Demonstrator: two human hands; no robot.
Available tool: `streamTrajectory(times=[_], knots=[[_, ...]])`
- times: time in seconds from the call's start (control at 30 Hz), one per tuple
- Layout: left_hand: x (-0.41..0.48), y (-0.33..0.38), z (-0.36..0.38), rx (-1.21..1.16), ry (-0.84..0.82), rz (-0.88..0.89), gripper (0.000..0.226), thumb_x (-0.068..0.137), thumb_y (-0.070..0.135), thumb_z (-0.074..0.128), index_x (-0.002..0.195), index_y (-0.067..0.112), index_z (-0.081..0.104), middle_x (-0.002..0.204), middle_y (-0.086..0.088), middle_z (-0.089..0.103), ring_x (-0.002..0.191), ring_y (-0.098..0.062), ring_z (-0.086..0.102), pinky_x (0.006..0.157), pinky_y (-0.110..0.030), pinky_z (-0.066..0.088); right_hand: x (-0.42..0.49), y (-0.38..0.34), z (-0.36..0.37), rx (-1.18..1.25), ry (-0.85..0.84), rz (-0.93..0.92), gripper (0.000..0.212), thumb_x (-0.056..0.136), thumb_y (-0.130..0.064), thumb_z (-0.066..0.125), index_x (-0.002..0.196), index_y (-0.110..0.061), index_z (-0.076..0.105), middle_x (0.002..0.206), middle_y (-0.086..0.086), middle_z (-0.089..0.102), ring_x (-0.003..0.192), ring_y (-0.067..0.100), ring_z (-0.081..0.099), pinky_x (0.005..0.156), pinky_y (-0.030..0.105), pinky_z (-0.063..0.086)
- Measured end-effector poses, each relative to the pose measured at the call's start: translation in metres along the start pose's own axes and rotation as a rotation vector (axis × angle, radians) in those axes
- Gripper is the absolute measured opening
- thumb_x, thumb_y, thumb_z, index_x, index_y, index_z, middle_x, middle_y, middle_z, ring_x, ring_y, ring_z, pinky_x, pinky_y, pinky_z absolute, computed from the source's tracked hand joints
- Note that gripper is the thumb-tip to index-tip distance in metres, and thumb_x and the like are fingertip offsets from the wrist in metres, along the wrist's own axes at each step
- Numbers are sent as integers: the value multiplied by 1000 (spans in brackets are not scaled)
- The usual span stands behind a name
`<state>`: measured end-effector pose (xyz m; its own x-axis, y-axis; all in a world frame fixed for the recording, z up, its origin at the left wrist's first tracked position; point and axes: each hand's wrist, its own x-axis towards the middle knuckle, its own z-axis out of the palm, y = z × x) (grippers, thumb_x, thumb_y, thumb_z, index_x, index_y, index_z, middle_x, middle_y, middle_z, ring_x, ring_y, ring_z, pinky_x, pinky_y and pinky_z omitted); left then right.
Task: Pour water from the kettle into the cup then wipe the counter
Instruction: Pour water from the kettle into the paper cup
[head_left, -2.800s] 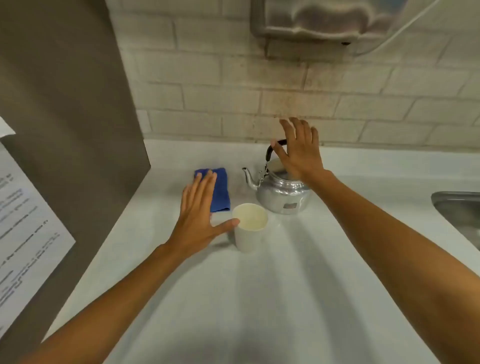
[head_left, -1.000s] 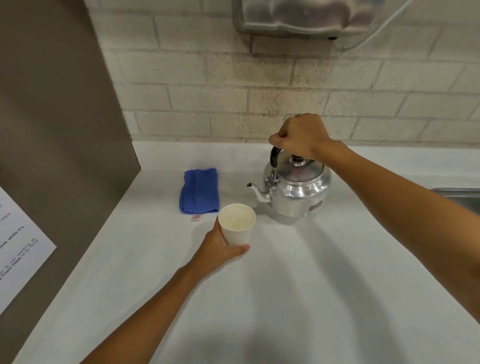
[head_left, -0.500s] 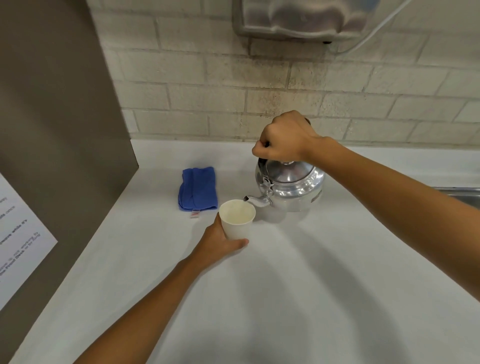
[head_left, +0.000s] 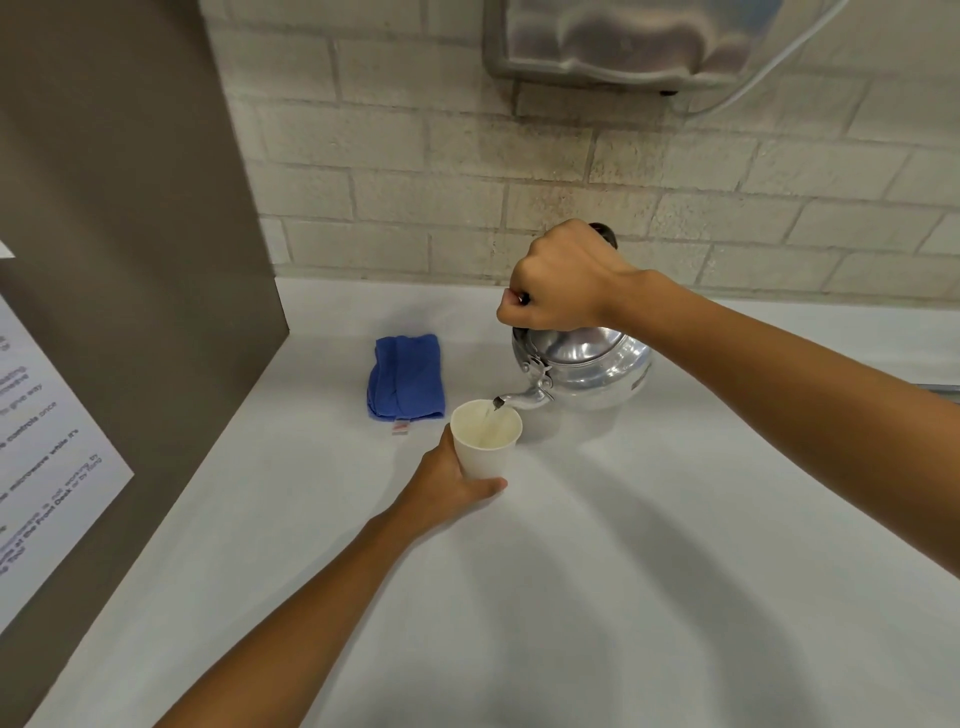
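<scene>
A shiny metal kettle (head_left: 587, 369) hangs tilted above the white counter (head_left: 597, 571), its spout over the rim of a white paper cup (head_left: 485, 441). A thin stream of water runs from the spout into the cup. My right hand (head_left: 558, 280) is clenched around the kettle's dark handle. My left hand (head_left: 447, 486) wraps the cup's lower left side, thumb in front. A folded blue cloth (head_left: 406, 376) lies on the counter just behind and left of the cup.
A brown cabinet side (head_left: 130, 260) with a printed paper notice (head_left: 36, 467) walls off the left. The brick wall (head_left: 467, 171) runs behind the counter, with a metal dispenser (head_left: 618, 41) mounted high. A sink edge (head_left: 943, 387) shows at far right.
My right hand has lifted the kettle, tipped it further left and down, and water now flows into the cup. My left hand has stayed on the cup.
</scene>
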<state>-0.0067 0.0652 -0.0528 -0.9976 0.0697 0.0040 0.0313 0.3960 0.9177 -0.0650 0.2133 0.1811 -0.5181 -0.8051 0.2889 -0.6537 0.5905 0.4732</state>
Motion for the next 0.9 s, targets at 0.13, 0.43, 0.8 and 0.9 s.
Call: streamTrajectory(times=[0.13,0.43,0.8,0.9], knots=[[1,-1,1,8,2,6,89,65,34,80,136,24,28,119,11,45,106,-11,47,82,-21,40,1,-2,-4,-4,-1,-7,35,75,-19,45,44,-7,33,37,0,16,38,15,12,45,21,12],[1,-1,0,-8,-10,-6,88,64,35,81,134,27,29,119,10,48,104,-11,49,77,-16,39,2,-2,-8,-23,-15,-30,36,76,-20,45,45,-6,34,37,0,15,39,16,13,46,20,13],[-2,2,0,-22,-18,-12,86,66,31,80,135,26,29,120,9,47,105,-11,48,78,-18,40,3,-2,-13,-34,-11,-40,37,74,-19,47,43,-6,32,37,-1,14,37,15,11,46,19,12],[-3,3,0,-20,-21,-14,86,67,30,79,135,25,28,124,6,47,107,-12,47,83,-23,41,3,-3,-14,-44,-17,-46,37,74,-20,47,43,-6,32,37,-1,14,38,17,14,46,19,14]])
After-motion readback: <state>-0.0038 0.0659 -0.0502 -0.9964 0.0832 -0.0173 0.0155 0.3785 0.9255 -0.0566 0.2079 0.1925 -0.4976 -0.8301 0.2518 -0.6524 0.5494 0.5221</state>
